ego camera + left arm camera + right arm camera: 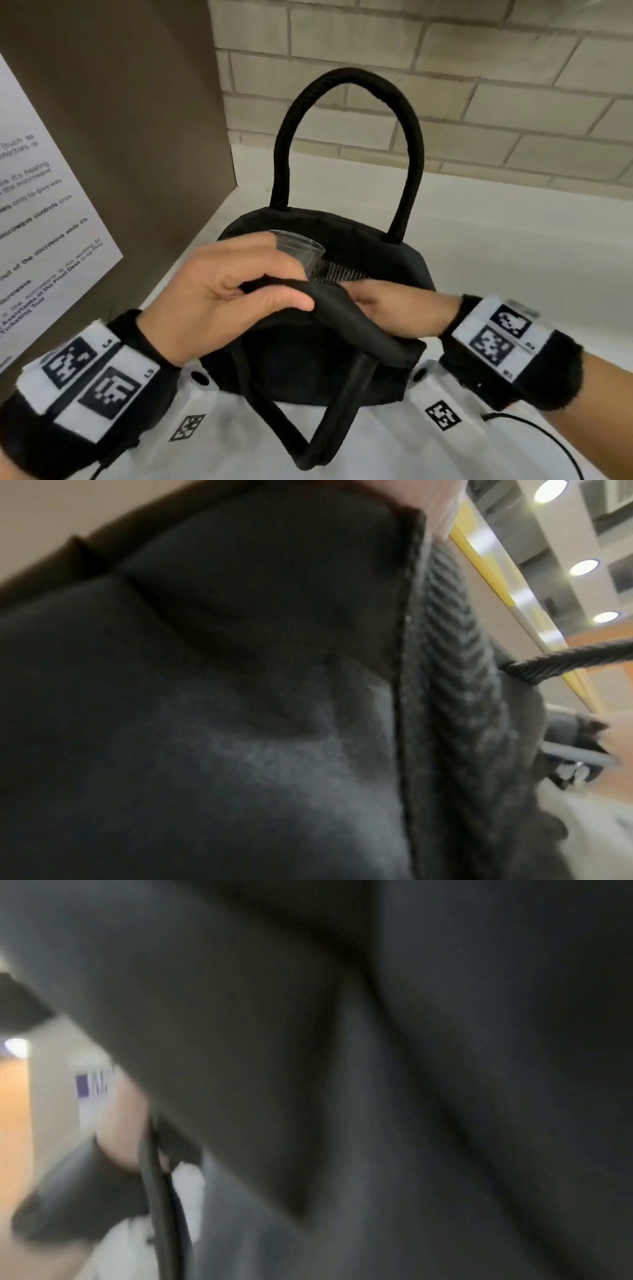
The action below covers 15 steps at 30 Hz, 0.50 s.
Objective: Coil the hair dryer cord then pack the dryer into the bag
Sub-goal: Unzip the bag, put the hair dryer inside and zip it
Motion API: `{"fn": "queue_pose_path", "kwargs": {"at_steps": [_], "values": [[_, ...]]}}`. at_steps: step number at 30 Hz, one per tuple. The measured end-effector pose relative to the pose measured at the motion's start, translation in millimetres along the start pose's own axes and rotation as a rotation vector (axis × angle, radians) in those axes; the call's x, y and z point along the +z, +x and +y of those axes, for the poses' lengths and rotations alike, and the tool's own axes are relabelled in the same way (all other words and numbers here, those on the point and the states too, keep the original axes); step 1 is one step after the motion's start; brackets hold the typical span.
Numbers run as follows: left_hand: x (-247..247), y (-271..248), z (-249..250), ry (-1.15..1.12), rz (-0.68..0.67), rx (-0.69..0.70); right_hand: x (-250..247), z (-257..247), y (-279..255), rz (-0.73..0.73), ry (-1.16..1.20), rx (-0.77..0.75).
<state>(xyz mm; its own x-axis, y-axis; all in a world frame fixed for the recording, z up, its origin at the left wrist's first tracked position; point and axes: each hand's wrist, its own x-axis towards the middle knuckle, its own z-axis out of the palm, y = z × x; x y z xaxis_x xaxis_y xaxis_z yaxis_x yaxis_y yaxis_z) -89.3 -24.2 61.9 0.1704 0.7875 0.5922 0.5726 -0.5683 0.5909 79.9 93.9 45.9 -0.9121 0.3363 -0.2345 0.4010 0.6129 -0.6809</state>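
A black fabric bag [376, 260] stands open on the white counter [513, 240]. Its far handle [346, 78] arches up and its near handle [329, 421] hangs toward me. My left hand [239, 291] pinches the folded near rim of the bag. My right hand [404, 311] reaches in over the rim from the right, its fingers hidden inside. Within the opening I see a dark mesh surface [335, 270] and a clear cup-shaped plastic piece [301, 250]. The dryer's body and cord are not plainly visible. Both wrist views are filled by blurred bag fabric [205, 723] [377, 1096].
A brown panel with a white printed notice [44, 222] stands close on the left. A pale brick wall [445, 85] runs behind the counter. A thin black cable [534, 428] loops near my right wrist over a white garment [376, 452] with square markers.
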Motion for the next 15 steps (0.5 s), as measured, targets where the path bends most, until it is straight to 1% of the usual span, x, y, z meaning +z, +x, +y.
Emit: {"fn": "queue_pose_path", "kwargs": {"at_steps": [2, 5, 7, 10, 12, 15], "values": [[-4.5, -2.4, -0.7, 0.000, 0.036, -0.013, -15.3, -9.2, -24.5, 0.052, 0.090, -0.039], [-4.4, -5.3, -1.7, 0.030, 0.050, -0.029, -22.3, -0.8, -60.6, 0.007, 0.105, -0.001], [-2.3, -5.7, -0.7, 0.041, 0.044, -0.033, -17.9, 4.8, -74.7, 0.001, 0.083, 0.042], [-3.3, -6.0, 2.0, 0.043, 0.047, -0.072, -11.2, 16.2, -79.8, 0.095, -0.029, 0.073], [-9.1, -7.9, 2.6, 0.036, 0.077, -0.162, -9.0, 17.4, -81.9, 0.182, -0.007, 0.047], [-20.1, -9.0, -1.2, 0.031, 0.133, -0.369, -5.3, 20.4, -87.8, 0.301, 0.157, -0.020]]}}
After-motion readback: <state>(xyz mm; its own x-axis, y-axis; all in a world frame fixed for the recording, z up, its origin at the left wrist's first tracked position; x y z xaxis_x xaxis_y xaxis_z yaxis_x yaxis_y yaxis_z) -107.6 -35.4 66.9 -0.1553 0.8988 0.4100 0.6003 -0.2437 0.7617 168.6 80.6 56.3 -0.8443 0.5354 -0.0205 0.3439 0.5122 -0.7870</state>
